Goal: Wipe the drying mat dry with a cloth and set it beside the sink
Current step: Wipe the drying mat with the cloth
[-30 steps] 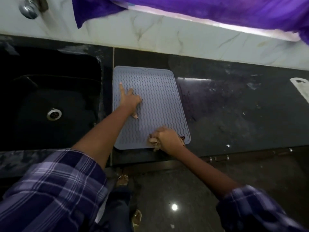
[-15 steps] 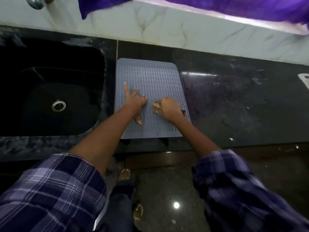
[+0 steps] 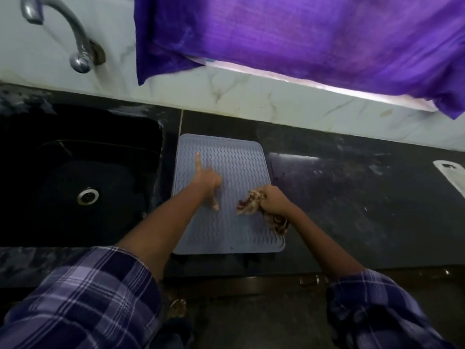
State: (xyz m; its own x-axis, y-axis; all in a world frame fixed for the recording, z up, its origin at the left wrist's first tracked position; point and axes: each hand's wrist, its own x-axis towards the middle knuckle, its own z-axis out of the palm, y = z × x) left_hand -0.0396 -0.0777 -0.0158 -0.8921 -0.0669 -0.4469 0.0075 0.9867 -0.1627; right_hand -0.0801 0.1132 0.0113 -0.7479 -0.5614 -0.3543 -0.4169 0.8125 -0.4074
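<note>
A grey-blue drying mat with a wavy rib pattern lies flat on the dark counter, just right of the black sink. My left hand presses on the mat's left half, with the index finger stretched toward the wall and the thumb pointing back. My right hand is shut on a crumpled brown-and-cream cloth and holds it on the mat's right side. Part of the cloth trails under my wrist near the mat's right edge.
A chrome tap stands over the sink at the back left. A purple curtain hangs above the marble backsplash. The dark counter runs to the right, with a white object at the far right edge.
My right hand with the cloth slid up the mat from its near right corner, then back toward the right edge. My left hand stays pressed on the mat's left half.
</note>
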